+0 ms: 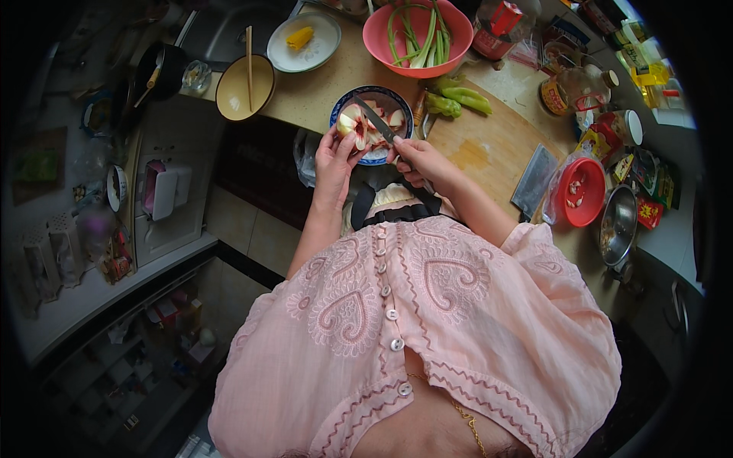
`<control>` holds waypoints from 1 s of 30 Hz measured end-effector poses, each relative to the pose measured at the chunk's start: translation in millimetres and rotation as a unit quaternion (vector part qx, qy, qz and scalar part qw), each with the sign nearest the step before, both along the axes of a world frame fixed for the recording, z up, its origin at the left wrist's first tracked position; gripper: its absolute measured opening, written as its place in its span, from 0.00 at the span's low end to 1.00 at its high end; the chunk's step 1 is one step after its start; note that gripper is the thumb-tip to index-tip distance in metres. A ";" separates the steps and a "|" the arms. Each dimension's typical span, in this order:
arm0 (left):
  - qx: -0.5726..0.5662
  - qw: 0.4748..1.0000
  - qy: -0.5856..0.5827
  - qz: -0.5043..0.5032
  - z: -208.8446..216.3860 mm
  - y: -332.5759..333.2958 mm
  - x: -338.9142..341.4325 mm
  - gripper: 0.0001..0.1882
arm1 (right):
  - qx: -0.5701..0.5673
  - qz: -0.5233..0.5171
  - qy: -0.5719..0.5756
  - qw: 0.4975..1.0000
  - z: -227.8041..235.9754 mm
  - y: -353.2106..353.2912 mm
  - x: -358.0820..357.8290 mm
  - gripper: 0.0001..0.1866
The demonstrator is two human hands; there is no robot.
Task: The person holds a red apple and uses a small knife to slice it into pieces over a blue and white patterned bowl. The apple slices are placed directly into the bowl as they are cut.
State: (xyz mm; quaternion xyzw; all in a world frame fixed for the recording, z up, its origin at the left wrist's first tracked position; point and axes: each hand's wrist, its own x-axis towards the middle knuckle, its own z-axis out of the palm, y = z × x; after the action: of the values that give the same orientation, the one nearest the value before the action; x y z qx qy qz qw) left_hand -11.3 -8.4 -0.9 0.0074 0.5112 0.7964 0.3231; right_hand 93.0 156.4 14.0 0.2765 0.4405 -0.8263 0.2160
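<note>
My left hand (336,159) grips a cut peach (349,122) with pale flesh and a red middle, above the left side of a blue-and-white bowl (376,159). My right hand (421,160) is closed round the handle of a small knife (372,116). Its dark blade slants up and left across the bowl, close beside the peach; whether it touches the flesh I cannot tell. Several cut peach pieces (396,118) with red-tinged flesh lie in the bowl.
Right of the bowl, green peppers (464,99) lie on a wooden cutting board (496,130) with a cleaver (536,182). Behind stand a pink basin (374,55) of green onions and a plate (324,53). A yellow bowl (229,90) with chopsticks sits left, a red bowl (584,206) right.
</note>
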 end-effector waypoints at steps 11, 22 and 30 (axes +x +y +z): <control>-0.007 1.000 0.007 -0.021 -0.3 -0.1 -2.7 0.21 | -0.037 0.031 -0.004 0.999 6.7 7.3 -0.2 0.20; -0.011 0.999 0.012 -0.035 -0.5 4.3 -1.4 0.21 | -0.048 0.026 -0.009 0.998 8.6 7.2 -3.1 0.20; -0.013 0.999 0.009 -0.036 -2.2 3.7 -4.0 0.21 | -0.062 0.037 -0.017 0.997 4.5 5.1 -1.7 0.20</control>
State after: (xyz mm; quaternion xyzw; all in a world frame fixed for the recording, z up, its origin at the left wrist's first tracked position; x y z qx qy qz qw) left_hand -15.2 -4.7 -3.1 0.0289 0.5236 0.7776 0.3468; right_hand 91.4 161.5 18.5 0.2596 0.3945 -0.8388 0.2709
